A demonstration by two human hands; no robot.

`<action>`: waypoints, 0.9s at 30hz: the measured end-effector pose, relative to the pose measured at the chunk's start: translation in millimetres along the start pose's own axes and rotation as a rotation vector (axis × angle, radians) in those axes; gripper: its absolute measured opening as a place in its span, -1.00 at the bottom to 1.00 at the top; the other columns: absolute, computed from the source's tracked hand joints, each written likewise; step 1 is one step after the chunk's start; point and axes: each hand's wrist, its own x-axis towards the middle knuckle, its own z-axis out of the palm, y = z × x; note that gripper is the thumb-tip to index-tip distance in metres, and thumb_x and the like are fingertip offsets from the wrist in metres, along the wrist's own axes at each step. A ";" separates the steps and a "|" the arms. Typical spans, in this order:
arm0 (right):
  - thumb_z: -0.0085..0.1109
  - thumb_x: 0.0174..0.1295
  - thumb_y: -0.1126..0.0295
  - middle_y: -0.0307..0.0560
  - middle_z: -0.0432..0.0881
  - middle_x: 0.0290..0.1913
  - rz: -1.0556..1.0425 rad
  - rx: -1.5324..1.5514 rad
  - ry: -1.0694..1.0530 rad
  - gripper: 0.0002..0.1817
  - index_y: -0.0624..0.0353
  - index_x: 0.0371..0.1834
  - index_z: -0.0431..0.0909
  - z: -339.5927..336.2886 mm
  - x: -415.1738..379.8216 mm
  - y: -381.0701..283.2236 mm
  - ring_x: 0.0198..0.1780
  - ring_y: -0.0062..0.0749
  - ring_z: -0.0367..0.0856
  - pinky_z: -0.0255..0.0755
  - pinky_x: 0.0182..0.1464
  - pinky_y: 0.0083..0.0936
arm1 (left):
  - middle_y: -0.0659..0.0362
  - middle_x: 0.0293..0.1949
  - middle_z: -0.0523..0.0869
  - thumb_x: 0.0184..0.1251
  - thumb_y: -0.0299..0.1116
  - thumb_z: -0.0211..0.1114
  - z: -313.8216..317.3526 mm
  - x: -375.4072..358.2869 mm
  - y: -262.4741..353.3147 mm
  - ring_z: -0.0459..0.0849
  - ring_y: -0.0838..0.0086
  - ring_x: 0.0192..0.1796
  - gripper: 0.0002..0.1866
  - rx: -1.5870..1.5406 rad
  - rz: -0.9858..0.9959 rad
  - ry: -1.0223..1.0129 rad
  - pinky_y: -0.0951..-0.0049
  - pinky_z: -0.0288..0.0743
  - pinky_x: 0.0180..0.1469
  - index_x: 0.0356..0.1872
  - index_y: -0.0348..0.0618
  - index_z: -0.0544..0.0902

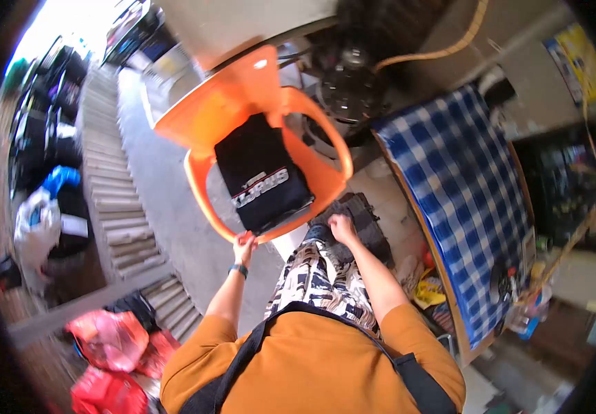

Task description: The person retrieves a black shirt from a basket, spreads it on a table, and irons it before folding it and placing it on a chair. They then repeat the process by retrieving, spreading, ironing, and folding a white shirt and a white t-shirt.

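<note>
An orange plastic chair [208, 114] with armrests stands in front of me. On its seat lies a folded black cloth [260, 162], with white and red lettering near its lower edge. My left hand [245, 244] is closed at the near left edge of the chair, its fingertips against the orange plastic. My right hand [341, 228] is curled into a fist to the right of the chair, apart from it, and no object shows in it. Below that fist, a dark case-like object [363, 224] sits on the floor beside my legs.
A table with a blue checked cloth [460, 186] stands at the right. Behind the chair is a dark round machine [353, 90], with a yellow hose [443, 55] nearby. Corrugated sheeting [108, 159] runs along the left, near red plastic bags [111, 345] and a white bag [37, 228].
</note>
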 end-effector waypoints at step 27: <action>0.14 0.04 0.37 0.18 0.50 -0.03 1.948 0.459 1.467 -0.53 0.18 0.08 0.38 9.6 -718.2 293.0 0.01 0.10 0.50 0.44 0.05 -0.17 | 0.17 -0.13 0.63 0.41 -0.26 0.12 453.0 -269.0 -157.9 0.62 0.49 -0.16 -0.68 1.490 0.039 -1.427 0.52 0.48 -0.11 0.12 -0.05 0.43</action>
